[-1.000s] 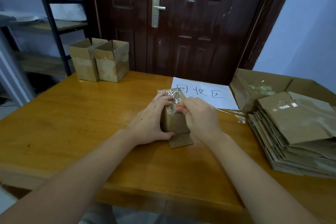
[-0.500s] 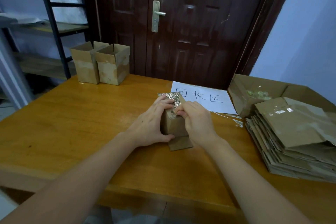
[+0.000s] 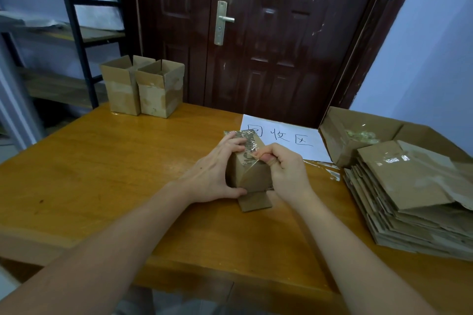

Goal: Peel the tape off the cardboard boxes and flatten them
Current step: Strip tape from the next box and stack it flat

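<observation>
The small cardboard box (image 3: 252,174) stands between both palms: the left hand (image 3: 212,174) wraps its side, fingertips on top. The right hand (image 3: 286,174) pinches the clear tape (image 3: 247,146) at its lifted end. Light, easily crushed board (thin film likely tears), so pull low, near the stuck line.

Your room reads dim and bluish, with soft light and only faint shadows under your arms. Glare streaks the dark door (image 3: 268,33) and glints off the tape (image 3: 245,140). Wide-angle bending curves the edges; corners go soft.
</observation>
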`<move>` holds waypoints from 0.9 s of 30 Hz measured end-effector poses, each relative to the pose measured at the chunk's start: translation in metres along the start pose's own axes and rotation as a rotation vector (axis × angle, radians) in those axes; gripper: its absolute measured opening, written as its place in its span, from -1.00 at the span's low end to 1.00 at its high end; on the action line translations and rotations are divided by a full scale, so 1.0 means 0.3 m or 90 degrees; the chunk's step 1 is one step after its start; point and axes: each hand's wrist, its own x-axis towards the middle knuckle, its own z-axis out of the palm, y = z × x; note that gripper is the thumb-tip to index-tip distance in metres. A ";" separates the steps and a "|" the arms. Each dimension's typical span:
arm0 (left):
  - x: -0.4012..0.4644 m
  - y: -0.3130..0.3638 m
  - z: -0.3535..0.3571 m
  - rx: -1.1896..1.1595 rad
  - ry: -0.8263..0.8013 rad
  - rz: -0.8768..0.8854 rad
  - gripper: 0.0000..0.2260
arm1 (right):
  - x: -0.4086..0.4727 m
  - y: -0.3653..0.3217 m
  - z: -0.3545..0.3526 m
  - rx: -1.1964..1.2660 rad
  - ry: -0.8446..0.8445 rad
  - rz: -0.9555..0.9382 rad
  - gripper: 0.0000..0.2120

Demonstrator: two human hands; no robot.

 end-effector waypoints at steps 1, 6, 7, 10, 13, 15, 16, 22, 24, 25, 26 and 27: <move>-0.001 0.001 0.000 -0.001 -0.001 0.000 -0.12 | -0.001 -0.003 -0.003 0.004 -0.003 0.008 -0.75; -0.003 0.004 -0.013 0.003 -0.005 -0.013 -0.15 | -0.015 -0.006 -0.022 -0.027 -0.085 -0.061 -0.85; -0.002 0.008 -0.015 0.005 -0.009 -0.018 -0.15 | -0.021 -0.006 -0.027 -0.041 -0.104 -0.075 -0.85; -0.002 0.026 -0.021 0.001 -0.018 -0.040 -0.10 | -0.031 -0.015 -0.042 -0.067 -0.139 -0.101 -0.66; -0.005 0.032 -0.016 -0.013 -0.008 -0.043 -0.09 | -0.023 -0.023 -0.043 -0.130 -0.146 -0.229 -0.62; -0.005 0.032 -0.014 -0.009 -0.004 -0.037 -0.12 | -0.014 -0.030 -0.047 -0.178 -0.147 -0.286 -0.74; -0.005 0.032 -0.014 -0.006 -0.004 -0.036 -0.12 | -0.010 -0.033 -0.049 -0.197 -0.147 -0.304 -0.78; 0.000 0.027 -0.013 -0.002 0.000 -0.025 -0.14 | -0.017 -0.016 -0.038 -0.298 -0.088 -0.399 -0.91; 0.002 0.020 -0.010 0.004 0.001 -0.021 -0.15 | -0.027 -0.011 -0.035 -0.304 -0.092 -0.406 -0.90; 0.003 0.017 -0.011 0.005 -0.001 -0.021 -0.15 | -0.029 -0.010 -0.034 -0.307 -0.096 -0.407 -0.90; 0.004 0.013 -0.013 0.007 -0.005 -0.019 -0.15 | -0.029 -0.009 -0.035 -0.309 -0.102 -0.405 -0.88; 0.004 0.011 -0.016 0.009 -0.011 -0.018 -0.15 | -0.025 -0.007 -0.038 -0.310 -0.118 -0.398 -0.86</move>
